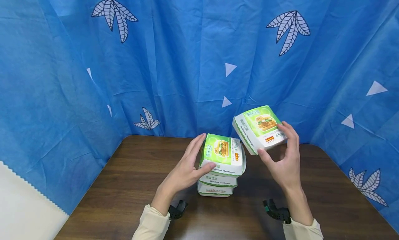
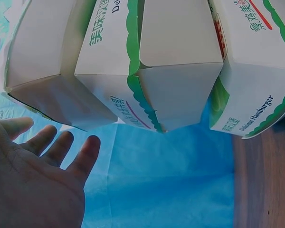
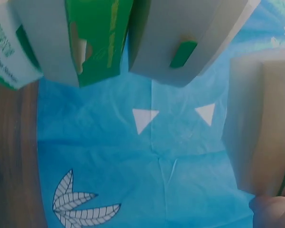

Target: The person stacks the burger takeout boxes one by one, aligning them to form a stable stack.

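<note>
Three white and green hamburger boxes [image 1: 218,180] are piled up on the table. The top box [image 1: 222,150] sits slightly askew, its burger picture facing up. Against its left side and front edge rests my left hand [image 1: 188,167], fingers fairly straight; the left wrist view shows these fingers [image 2: 83,159] spread beside the boxes. My right hand [image 1: 285,163] holds another hamburger box [image 1: 258,127] in the air, tilted, to the upper right of the pile. Its thumb is on the lower front corner, its fingers on the right side. In the right wrist view only a fingertip shows under the held box [image 3: 256,128].
A dark brown wooden table [image 1: 124,184] lies under the pile. Behind it hangs a blue curtain [image 1: 174,60] with leaf and triangle prints. A pale cloth edge [image 1: 25,202] shows at lower left. Both wrists wear black straps [image 1: 177,210].
</note>
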A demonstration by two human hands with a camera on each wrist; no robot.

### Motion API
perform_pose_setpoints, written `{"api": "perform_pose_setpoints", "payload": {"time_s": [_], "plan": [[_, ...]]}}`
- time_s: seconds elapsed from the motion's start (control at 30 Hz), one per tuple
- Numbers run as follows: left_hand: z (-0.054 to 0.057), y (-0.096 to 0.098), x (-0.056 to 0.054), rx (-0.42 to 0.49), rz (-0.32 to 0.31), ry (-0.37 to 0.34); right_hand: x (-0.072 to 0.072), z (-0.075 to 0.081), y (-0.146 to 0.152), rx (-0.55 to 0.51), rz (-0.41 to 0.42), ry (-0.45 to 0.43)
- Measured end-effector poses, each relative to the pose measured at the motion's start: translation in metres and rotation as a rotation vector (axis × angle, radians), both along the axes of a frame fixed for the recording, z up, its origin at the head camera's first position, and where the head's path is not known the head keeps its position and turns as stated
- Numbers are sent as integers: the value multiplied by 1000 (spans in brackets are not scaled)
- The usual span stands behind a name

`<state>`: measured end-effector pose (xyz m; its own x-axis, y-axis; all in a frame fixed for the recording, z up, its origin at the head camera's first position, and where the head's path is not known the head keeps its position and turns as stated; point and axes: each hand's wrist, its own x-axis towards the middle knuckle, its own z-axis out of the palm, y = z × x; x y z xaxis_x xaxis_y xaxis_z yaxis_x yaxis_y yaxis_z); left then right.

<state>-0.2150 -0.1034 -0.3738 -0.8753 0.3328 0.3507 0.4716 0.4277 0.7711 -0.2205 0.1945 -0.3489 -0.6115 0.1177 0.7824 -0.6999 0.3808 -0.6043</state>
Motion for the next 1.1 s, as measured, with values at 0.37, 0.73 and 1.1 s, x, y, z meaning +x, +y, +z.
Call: {"api": "perform_pose_setpoints", "payload": {"time_s": [0.37, 0.73, 1.1], "plan": [[1, -1, 0, 4, 0, -17, 8, 3, -14, -62, 237, -31], [0, -2, -1, 25, -22, -45, 10, 2, -25, -115, 450, -30], [-1, -3, 0, 43, -43, -43, 11, -2, -31, -67, 515, -41]]}}
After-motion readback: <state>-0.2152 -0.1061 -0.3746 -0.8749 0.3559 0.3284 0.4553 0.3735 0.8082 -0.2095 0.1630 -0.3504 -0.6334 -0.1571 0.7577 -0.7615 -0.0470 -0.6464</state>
